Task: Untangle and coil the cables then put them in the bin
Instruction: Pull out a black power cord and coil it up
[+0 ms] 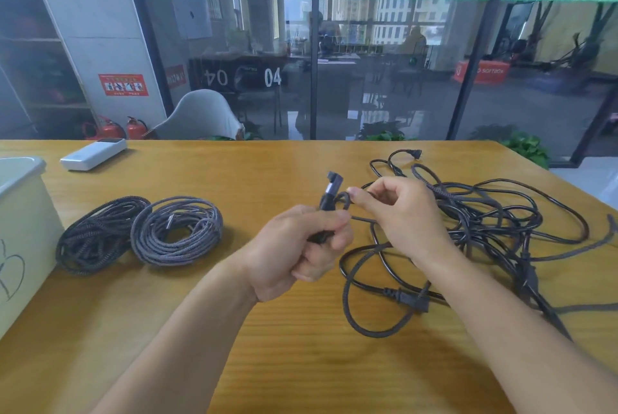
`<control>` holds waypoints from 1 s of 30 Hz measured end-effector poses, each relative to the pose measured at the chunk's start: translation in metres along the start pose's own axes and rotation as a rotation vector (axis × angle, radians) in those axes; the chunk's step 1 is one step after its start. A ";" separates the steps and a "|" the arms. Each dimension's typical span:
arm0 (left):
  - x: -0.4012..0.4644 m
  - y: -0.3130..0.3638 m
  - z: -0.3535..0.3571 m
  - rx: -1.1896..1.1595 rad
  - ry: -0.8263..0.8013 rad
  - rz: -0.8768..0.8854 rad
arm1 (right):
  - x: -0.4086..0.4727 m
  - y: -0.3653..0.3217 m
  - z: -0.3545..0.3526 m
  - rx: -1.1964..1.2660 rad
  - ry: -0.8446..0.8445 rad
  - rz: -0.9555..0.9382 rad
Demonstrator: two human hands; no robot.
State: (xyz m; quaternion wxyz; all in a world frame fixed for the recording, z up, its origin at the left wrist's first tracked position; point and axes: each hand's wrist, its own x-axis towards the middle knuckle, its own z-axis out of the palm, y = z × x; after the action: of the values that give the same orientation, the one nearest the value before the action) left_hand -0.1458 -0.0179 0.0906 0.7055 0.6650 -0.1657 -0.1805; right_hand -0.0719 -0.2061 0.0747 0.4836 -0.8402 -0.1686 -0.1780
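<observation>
Two coiled cables (140, 234) beside bin (23, 229)

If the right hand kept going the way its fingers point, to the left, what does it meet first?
Almost at once the left hand gripping the cable plug; the right hand already pinches the cable beside it. Depth is uncertain.

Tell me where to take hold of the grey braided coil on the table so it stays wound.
Pinch across the bundled strands on the near right arc of the grey braided coil, coming from above. It lies flat on the table with an open centre, and its left side touches the darker coil, so the right is freer.
</observation>
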 end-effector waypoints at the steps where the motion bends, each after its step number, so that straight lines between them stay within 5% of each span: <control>1: 0.001 -0.001 0.004 0.052 0.038 -0.012 | -0.002 -0.003 -0.001 0.059 -0.014 0.015; 7: 0.013 -0.013 0.013 0.246 0.328 0.060 | -0.004 -0.020 -0.006 0.565 -0.246 0.294; 16: 0.014 -0.020 0.000 0.316 0.614 0.228 | -0.009 -0.028 -0.017 0.785 -0.421 0.259; 20: 0.014 -0.019 -0.006 0.174 0.670 0.302 | -0.011 -0.029 -0.013 0.869 -0.517 0.257; 22: 0.015 -0.019 -0.009 0.159 0.714 0.310 | -0.011 -0.024 -0.011 0.682 -0.478 0.141; 25: 0.013 -0.019 -0.019 0.135 0.824 0.299 | -0.007 -0.016 -0.021 0.030 -0.350 -0.243; 28: 0.011 -0.020 -0.033 0.099 0.888 0.285 | -0.010 -0.015 -0.023 -0.258 -0.763 -0.245; 30: 0.011 -0.021 -0.037 0.106 0.899 0.277 | -0.013 -0.007 -0.009 -0.476 -0.798 -0.304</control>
State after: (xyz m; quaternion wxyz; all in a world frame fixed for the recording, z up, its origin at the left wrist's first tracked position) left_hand -0.1195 0.0082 0.0670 0.6897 0.6841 0.0600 0.2297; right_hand -0.0881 -0.2118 0.0781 0.1444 -0.8959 -0.4164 0.0556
